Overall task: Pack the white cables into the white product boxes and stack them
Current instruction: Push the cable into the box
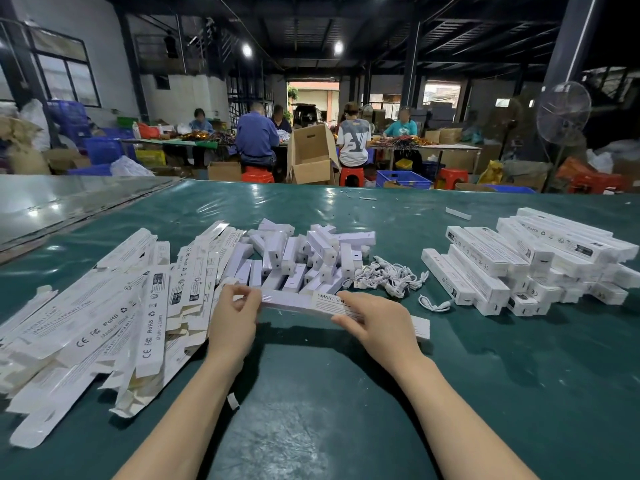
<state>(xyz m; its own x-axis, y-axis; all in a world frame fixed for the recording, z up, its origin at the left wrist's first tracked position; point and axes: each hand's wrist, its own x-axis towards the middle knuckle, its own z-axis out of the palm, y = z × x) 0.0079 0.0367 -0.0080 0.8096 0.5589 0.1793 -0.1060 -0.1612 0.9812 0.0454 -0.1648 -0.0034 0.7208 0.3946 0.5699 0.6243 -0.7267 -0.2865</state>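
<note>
I hold a long white product box (298, 301) crosswise just above the green table (346, 393). My left hand (235, 317) pinches its left end, and my right hand (374, 323) grips it near the middle, fingers curled over the top. The box's right end (420, 327) sticks out past my right hand. A tangle of white cables (388, 275) lies just beyond the box, with one loose cable (434, 304) to its right. Flat unfolded boxes (114, 306) are heaped at the left. Packed boxes (530, 261) are stacked at the right.
A pile of small white inner pieces (301, 254) lies behind the held box. A steel-topped table (69, 199) adjoins at the far left. Beyond the table edge sit several workers on red stools, cardboard cartons (311, 157) and a standing fan (562, 112).
</note>
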